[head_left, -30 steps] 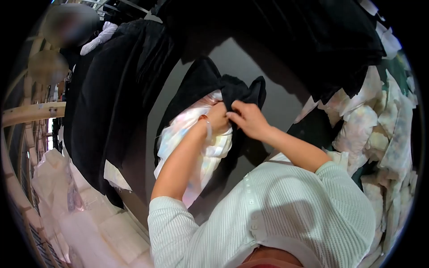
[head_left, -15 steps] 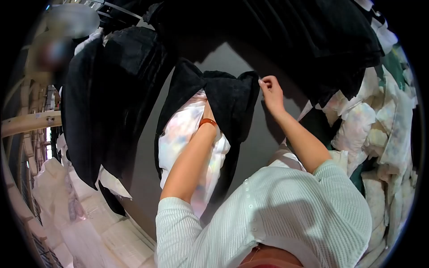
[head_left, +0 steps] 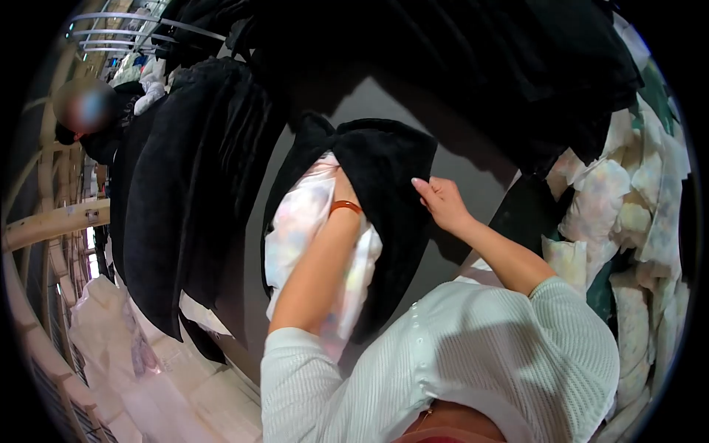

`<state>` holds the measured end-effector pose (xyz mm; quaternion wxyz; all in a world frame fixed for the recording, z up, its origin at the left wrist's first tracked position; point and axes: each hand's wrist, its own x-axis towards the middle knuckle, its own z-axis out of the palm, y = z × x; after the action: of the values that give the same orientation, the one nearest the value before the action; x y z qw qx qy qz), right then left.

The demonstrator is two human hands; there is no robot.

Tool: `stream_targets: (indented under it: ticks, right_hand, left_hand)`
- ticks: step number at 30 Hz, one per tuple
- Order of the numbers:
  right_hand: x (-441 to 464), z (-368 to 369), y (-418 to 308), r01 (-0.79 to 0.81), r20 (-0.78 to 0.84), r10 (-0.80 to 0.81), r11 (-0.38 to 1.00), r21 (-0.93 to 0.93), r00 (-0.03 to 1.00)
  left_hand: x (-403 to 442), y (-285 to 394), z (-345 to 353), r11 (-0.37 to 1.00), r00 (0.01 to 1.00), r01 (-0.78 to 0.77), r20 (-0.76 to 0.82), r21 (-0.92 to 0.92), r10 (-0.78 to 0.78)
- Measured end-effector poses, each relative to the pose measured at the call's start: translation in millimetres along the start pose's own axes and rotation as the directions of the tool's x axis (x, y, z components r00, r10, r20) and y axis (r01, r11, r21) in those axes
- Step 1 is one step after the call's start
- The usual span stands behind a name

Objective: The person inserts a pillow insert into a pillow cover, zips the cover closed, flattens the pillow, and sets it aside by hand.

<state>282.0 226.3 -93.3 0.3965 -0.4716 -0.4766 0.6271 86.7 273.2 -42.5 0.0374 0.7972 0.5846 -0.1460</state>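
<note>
A black fabric cover (head_left: 395, 170) lies on the grey table, its slit open toward me. Inside it is a white cushion insert (head_left: 299, 210) with pale coloured patches showing through. My left hand (head_left: 343, 186) reaches into the slit over the insert; its fingers are hidden under the black cloth, and an orange-brown bracelet (head_left: 345, 206) circles the wrist. At the cover's right edge, my right hand (head_left: 441, 202) is closed, thumb against the fingers, pinching the cloth.
Stacks of black covers stand to the left (head_left: 185, 184) and at the back right (head_left: 546, 81). White stuffed inserts (head_left: 598, 196) are heaped at the right. Pale bags (head_left: 177, 384) lie lower left. Another person (head_left: 92, 118) is at the far left, beyond a wooden beam (head_left: 55, 221).
My right hand has moved down along the cover's right edge from its upper corner. That side of the cover now spreads wider and flatter. My left hand stays inside.
</note>
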Motion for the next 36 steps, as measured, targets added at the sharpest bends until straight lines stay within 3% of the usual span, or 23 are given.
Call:
stream_targets:
  ticks: [2, 3, 4, 6, 8, 9, 10, 11, 13, 16, 18, 20, 22, 25, 26, 27, 28, 29, 31, 32, 34, 35, 36]
  right_hand:
    - [7, -5, -11, -0.011, -0.043, 0.004, 0.984, -0.176, 0.999]
    - [10, -3, -7, -0.042, -0.124, 0.026, 0.991, -0.124, 0.992]
    - [11, -12, -6, -0.090, -0.194, 0.049, 0.974, -0.210, 0.980]
    - [-6, -20, -27, 0.137, -0.308, -0.236, 0.941, -0.310, 0.922]
    - [-21, -6, -52, 0.184, -0.271, -0.266, 0.938, -0.293, 0.925]
    - [-21, 2, -54, 0.256, -0.144, -0.320, 0.904, -0.342, 0.936]
    - [-21, 12, -59, 0.126, 0.007, -0.131, 0.933, -0.337, 0.991]
    - [-17, 22, -57, 0.146, 0.075, -0.126, 0.901, -0.408, 0.989]
    - [-5, 37, -44, 0.187, 0.149, -0.131, 0.859, -0.476, 0.980]
    - [0, 48, -32, 0.240, 0.159, -0.187, 0.856, -0.458, 0.969]
    - [-3, 49, -34, 0.132, 0.128, -0.101, 0.956, -0.262, 0.987]
    - [-5, 47, -33, 0.127, 0.147, -0.091, 0.957, -0.262, 0.985]
    - [-2, 46, -26, 0.203, 0.145, -0.190, 0.975, -0.085, 0.971]
    - [4, 45, -23, 0.248, 0.056, -0.250, 0.968, 0.043, 0.967]
    - [5, 39, -25, 0.255, 0.066, -0.255, 0.967, 0.005, 0.965]
    - [2, 39, -31, 0.269, 0.083, -0.266, 0.962, -0.037, 0.960]
    - [-1, 38, -35, 0.284, 0.102, -0.276, 0.955, -0.079, 0.956]
    - [-3, 39, -37, 0.294, 0.116, -0.284, 0.952, -0.081, 0.952]
    - [-7, 42, -39, 0.289, 0.069, -0.285, 0.955, -0.063, 0.956]
    - [-8, 44, -41, 0.292, 0.083, -0.287, 0.954, -0.061, 0.954]
    - [-10, 42, -43, 0.303, 0.057, -0.297, 0.942, -0.142, 0.953]
    - [-14, 42, -45, 0.344, 0.046, -0.342, 0.915, -0.210, 0.938]
    - [-16, 44, -44, 0.338, 0.058, -0.333, 0.918, -0.209, 0.941]
  left_hand:
    - [6, 4, 25, 0.968, 0.998, -0.054, -0.013, 0.247, 0.059]
    - [2, 9, 19, 0.969, 0.998, -0.054, -0.018, 0.241, 0.060]
    - [-2, 15, 12, 0.989, 0.996, -0.062, -0.053, 0.133, 0.069]
    - [-2, 21, -4, 0.998, 0.993, -0.057, -0.107, 0.019, 0.058]
    - [-7, 23, -13, 0.996, 0.999, -0.002, 0.032, -0.088, 0.005]
    - [-9, 20, 0, 0.996, 1.000, 0.004, 0.025, -0.094, -0.002]
    - [-9, 16, 16, 0.998, 0.996, -0.061, -0.067, 0.018, 0.063]
    - [-9, 11, 32, 0.985, 0.979, -0.104, -0.158, 0.138, 0.126]
    - [-10, 7, 30, 0.980, 0.969, -0.103, -0.207, 0.169, 0.137]
    - [-16, 4, 17, 0.990, 0.981, -0.086, -0.162, 0.109, 0.103]
    - [-16, 4, 9, 0.993, 0.988, -0.092, -0.119, 0.075, 0.100]
    - [-14, 2, 3, 0.991, 0.991, -0.124, -0.051, 0.051, 0.127]
    - [-14, -2, -10, 0.980, 0.979, -0.197, 0.061, 0.001, 0.197]
    - [-21, -14, -36, 0.930, 0.887, -0.322, 0.289, -0.176, 0.361]
    - [-25, -17, -43, 0.905, 0.844, -0.343, 0.341, -0.252, 0.415]
    - [-34, -20, -44, 0.865, 0.855, -0.390, 0.226, -0.315, 0.467]
    - [-40, -28, -43, 0.870, 0.861, -0.381, 0.222, -0.313, 0.457]
    - [-45, -37, -41, 0.777, 0.781, -0.595, 0.078, -0.207, 0.619]
    - [-56, -47, -34, 0.615, 0.815, -0.383, 0.060, -0.689, 0.576]
    - [-62, -52, -29, 0.619, 0.823, -0.376, 0.058, -0.690, 0.565]
    - [-86, -39, -58, 0.759, 0.950, -0.183, 0.086, -0.624, 0.300]
    - [-102, -35, -67, 0.793, 0.938, -0.331, -0.082, -0.511, 0.338]
    - [-128, -33, -65, 0.890, 0.935, -0.333, -0.234, -0.312, 0.268]
